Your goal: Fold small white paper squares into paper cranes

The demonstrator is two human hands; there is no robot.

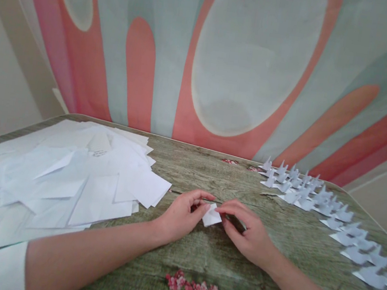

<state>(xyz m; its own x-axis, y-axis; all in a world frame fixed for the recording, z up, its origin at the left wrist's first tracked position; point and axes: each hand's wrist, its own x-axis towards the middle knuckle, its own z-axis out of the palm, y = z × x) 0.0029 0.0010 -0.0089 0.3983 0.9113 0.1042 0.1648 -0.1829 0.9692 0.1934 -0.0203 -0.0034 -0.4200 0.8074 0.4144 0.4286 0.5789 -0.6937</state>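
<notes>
Lying at nine o'clock from the small folded paper [211, 217], loose white sheets [100, 194] make a big messy pile on the desk [191, 164]. Next comes the left grip [181, 216], its thumb and finger pinched on the left side of the small folded paper. That paper is between both hands, over the desk. It should be very light and easy to bend, but a bit stiffer where the folds are thick. Hard pulling could rip it, so the edges look like the best place to hold, with soft fingertips. It looks plain white, like a tipped square with a flap on top. At three o'clock, the right grip [252, 232] has fingertips at its right side; I cannot tell if they pinch. Past that, pointy white folded shapes [325, 202] run from one o'clock to nearly four.
</notes>
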